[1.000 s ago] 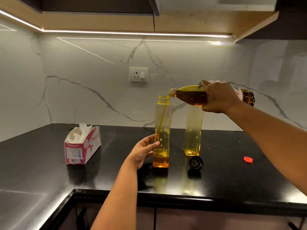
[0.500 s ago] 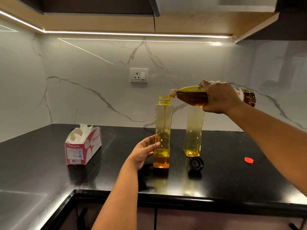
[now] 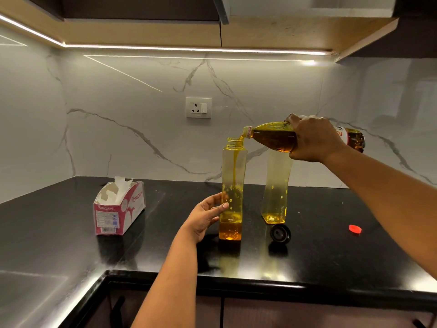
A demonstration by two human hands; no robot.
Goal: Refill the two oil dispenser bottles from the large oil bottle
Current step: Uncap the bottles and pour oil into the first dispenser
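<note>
**Oil streaming into the nearer dispenser**

My right hand (image 3: pixel 314 140) is wrapped around the large oil bottle (image 3: pixel 274 138), fingers curled over its top, and I've got it tipped almost flat with the mouth right above the open neck of the nearer dispenser bottle (image 3: pixel 233 192). A thin golden stream (image 3: pixel 235 169) runs down inside it, and there's a shallow layer of oil pooled at the bottom, with droplets on the walls.

My left hand (image 3: pixel 205 215) steadies that dispenser low on its left side, thumb and fingers curved against the plastic, not fully round it.

The second dispenser bottle (image 3: pixel 275 195) stands upright just to the right and a bit farther back, partly hidden behind the big bottle, with only a little oil at its base. A black cap (image 3: pixel 280 233) lies on the bench (image 3: pixel 165 245) just in front of it. A small red cap (image 3: pixel 355 228) sits well off toward the right edge.

Over toward the left back of the bench, an open tissue box (image 3: pixel 119 208) lies with a tissue poking out.
</note>
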